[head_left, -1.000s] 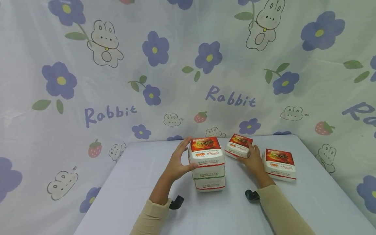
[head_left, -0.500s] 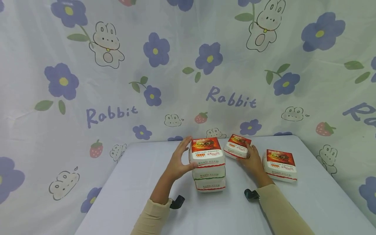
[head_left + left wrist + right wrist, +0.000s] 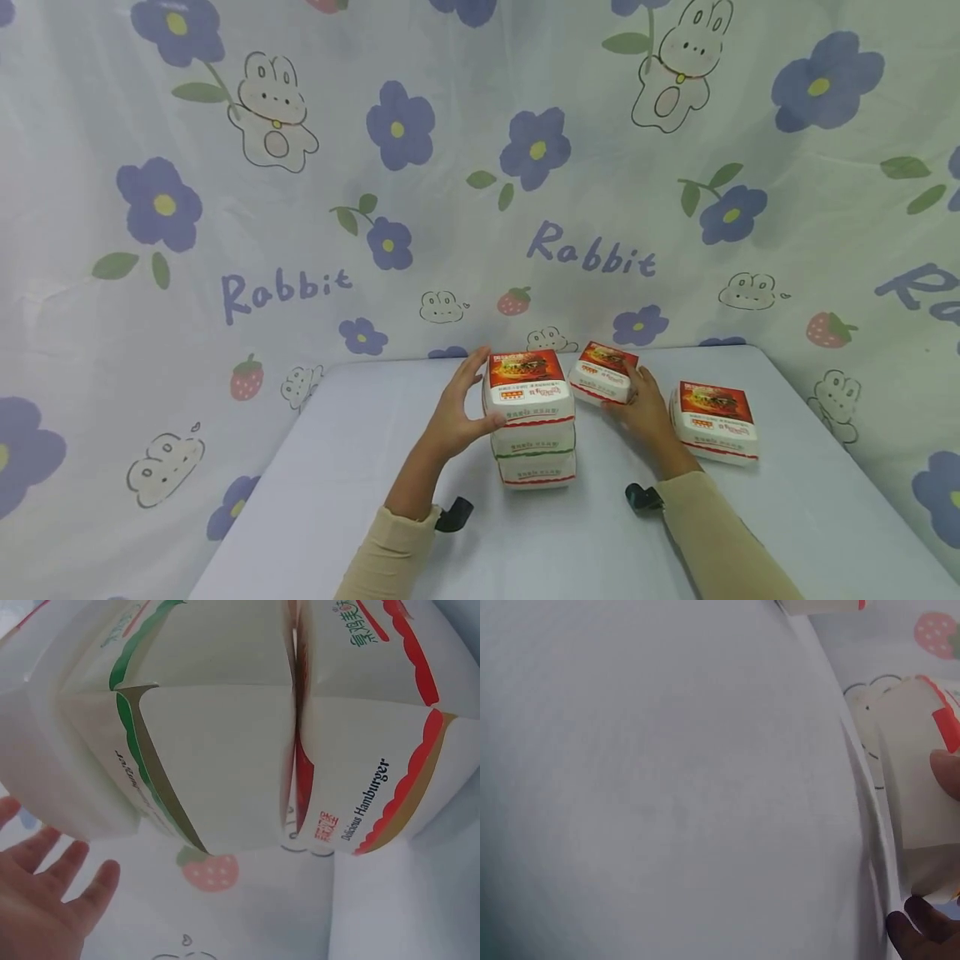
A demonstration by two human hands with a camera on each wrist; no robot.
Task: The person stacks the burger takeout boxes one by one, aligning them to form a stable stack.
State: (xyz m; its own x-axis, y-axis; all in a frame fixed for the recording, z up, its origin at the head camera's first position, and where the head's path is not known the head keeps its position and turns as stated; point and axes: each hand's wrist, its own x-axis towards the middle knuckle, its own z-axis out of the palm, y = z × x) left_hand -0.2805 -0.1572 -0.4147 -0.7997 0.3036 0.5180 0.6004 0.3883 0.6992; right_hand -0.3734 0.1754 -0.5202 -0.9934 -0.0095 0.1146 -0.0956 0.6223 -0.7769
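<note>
A stack of hamburger boxes (image 3: 531,417), three high, stands mid-table in the head view. The lower boxes show red and green scalloped edging; the top one has a burger picture on its lid. My left hand (image 3: 453,417) is at the stack's left side, thumb near the front corner of the top box. In the left wrist view, its fingers (image 3: 52,862) look spread and fairly straight beside that box. Farther right, my right hand (image 3: 648,408) grips a hamburger box (image 3: 600,375) by its right side, thumb in front. Whether this box touches the table cannot be told.
Another hamburger box (image 3: 714,421) lies on the white-covered table (image 3: 600,550), to the right of my right wrist. A printed curtain (image 3: 450,208) hangs directly behind the table's back edge. Dark wrist cameras (image 3: 453,515) stick out from both sleeves.
My right hand has shifted slightly left with its hamburger box, bringing it nearer the stack. The left hand and the stack keep their places.
</note>
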